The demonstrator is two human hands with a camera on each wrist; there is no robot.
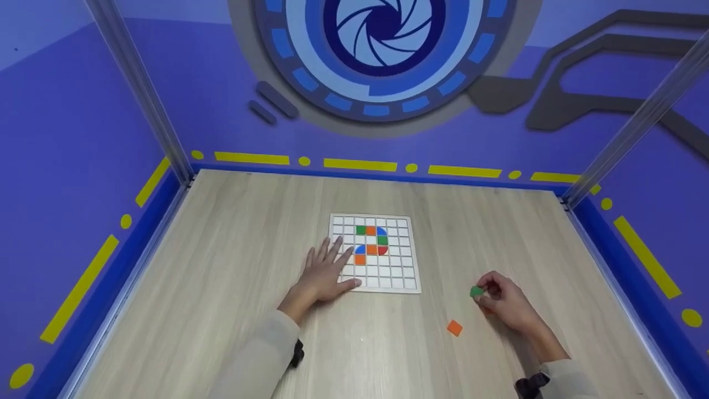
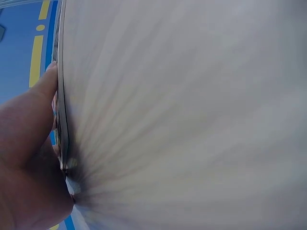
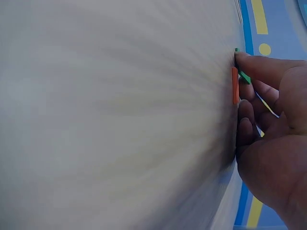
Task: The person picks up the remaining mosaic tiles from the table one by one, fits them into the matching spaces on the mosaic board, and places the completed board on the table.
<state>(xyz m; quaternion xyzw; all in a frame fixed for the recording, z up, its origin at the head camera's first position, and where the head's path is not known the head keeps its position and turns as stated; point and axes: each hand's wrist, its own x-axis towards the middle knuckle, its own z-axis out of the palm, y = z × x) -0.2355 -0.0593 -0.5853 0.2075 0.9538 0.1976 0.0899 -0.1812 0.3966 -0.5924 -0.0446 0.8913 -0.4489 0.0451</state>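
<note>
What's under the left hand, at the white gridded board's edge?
The left hand overlaps the left edge of the white gridded board; bare white cells show between its spread fingers. Whatever lies directly beneath the hand is covered.

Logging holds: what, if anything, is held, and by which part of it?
The right hand pinches a green tile by the side nearer the palm; the left hand, spread over the gridded board's left edge, holds nothing.
</note>
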